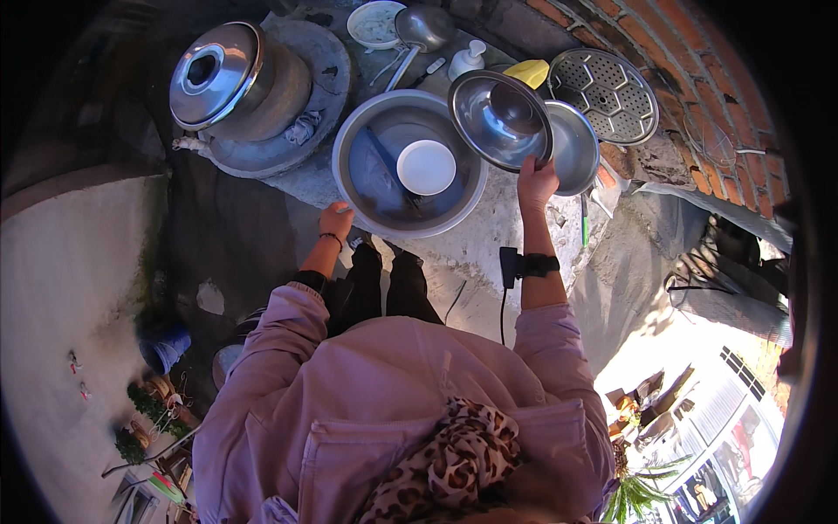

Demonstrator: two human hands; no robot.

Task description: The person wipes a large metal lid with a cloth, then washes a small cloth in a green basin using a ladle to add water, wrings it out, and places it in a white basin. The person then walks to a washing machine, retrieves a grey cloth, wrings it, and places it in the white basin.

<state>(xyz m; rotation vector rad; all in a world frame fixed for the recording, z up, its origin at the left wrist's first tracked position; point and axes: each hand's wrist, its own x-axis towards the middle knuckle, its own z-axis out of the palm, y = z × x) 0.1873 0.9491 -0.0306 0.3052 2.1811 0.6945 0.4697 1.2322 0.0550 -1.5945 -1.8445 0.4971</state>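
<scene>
My right hand (538, 185) grips the near rim of a shiny stainless steel bowl (481, 124). This bowl is tilted and overlaps the right edge of a large grey basin (452, 224). Inside the basin a white bowl (425, 168) sits in what looks like water, beside a long dark strip (380, 154) that I cannot identify. At the basin's front left rim is my left hand (336, 221), fingers curled; whether it holds the rim is unclear. Partly behind the steel bowl stands a smaller metal basin (576, 147).
A lidded metal pot (216, 75) stands on a round stove (334, 59) at left. Behind the basin are a metal ladle (425, 29), a pale bowl (373, 23) and a white pump bottle (467, 60). A perforated steamer plate (605, 98) leans by the brick wall (707, 85).
</scene>
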